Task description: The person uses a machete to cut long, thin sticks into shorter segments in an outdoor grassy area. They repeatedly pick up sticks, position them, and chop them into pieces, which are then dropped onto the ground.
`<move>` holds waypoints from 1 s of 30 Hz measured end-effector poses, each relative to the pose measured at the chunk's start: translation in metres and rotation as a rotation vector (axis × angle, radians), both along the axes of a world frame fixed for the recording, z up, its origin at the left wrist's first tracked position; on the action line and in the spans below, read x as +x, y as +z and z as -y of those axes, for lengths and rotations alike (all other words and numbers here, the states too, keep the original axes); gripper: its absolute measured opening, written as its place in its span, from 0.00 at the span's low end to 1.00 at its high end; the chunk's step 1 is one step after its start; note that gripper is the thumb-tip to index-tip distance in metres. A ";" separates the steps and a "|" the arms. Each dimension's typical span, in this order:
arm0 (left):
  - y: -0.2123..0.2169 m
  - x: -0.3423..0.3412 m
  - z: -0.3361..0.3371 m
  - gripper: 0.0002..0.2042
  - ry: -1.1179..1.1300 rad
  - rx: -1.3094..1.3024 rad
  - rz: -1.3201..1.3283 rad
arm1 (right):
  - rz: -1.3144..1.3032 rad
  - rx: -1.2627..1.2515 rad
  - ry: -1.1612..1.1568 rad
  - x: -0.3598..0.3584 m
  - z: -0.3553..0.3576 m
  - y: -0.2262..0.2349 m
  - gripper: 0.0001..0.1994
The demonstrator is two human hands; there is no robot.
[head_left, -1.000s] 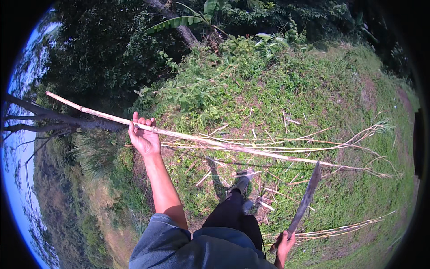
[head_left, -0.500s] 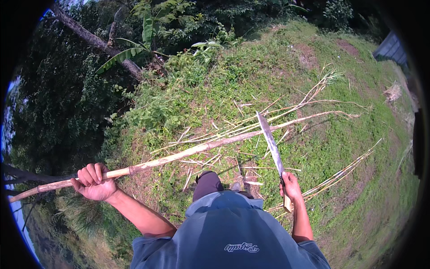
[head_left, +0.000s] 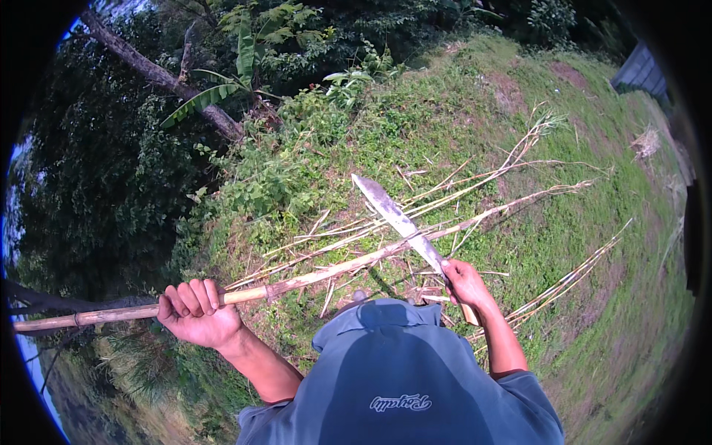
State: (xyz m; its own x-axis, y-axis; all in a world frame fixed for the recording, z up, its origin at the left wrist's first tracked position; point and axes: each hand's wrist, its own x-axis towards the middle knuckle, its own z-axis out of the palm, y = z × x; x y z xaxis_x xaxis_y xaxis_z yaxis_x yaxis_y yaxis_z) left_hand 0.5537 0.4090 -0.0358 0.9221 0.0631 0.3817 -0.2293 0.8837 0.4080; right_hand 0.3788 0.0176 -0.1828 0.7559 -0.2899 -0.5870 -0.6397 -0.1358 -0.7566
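Observation:
My left hand (head_left: 199,314) is closed round a long, thin bamboo pole (head_left: 315,276). The pole slants from the left edge up to the right, its thin far end reaching over the grass. In my right hand (head_left: 464,283) is a machete (head_left: 394,217) with a broad, worn metal blade and a pale handle end showing below the fist. The blade points up and to the left, and in the picture it crosses over the pole. Whether it touches the pole I cannot tell.
Several thin cut stalks (head_left: 475,176) lie on the grass beyond the pole, and more stalks (head_left: 567,282) lie at the right. Short chips are strewn near my feet. A leaning tree trunk (head_left: 159,76) and dense bushes stand at far left; a grey panel (head_left: 641,70) is at far right.
My right hand has moved left and up, and the machete blade has tilted left across the pole. My left hand has shifted right and slightly down, still gripping the pole.

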 end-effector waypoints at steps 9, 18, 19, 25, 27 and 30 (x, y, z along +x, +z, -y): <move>-0.031 0.033 0.022 0.18 0.144 0.006 -0.237 | 0.011 0.275 0.141 0.039 -0.096 0.033 0.20; -0.018 0.061 -0.026 0.21 0.003 -0.031 -0.200 | -0.002 -0.022 -0.393 0.044 -0.028 -0.057 0.21; -0.017 0.061 -0.027 0.21 0.007 -0.024 -0.211 | -0.051 -0.188 -0.455 0.038 -0.014 -0.077 0.21; -0.027 0.058 -0.015 0.21 -0.010 0.009 -0.250 | -0.062 0.110 -0.201 0.051 -0.106 -0.020 0.20; -0.028 0.062 -0.018 0.21 0.006 -0.001 -0.237 | -0.021 0.202 -0.066 0.052 -0.131 0.003 0.20; -0.025 0.061 -0.032 0.20 -0.004 -0.025 -0.167 | 0.032 0.168 -0.162 0.055 -0.123 0.013 0.19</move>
State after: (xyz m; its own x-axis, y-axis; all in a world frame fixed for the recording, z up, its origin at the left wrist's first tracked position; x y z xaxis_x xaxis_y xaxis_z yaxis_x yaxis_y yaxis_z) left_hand 0.6150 0.4412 -0.0609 0.9729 0.0665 0.2215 -0.1563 0.8949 0.4180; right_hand 0.4340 0.1404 -0.1702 0.7266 -0.3086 -0.6138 -0.6182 0.0963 -0.7801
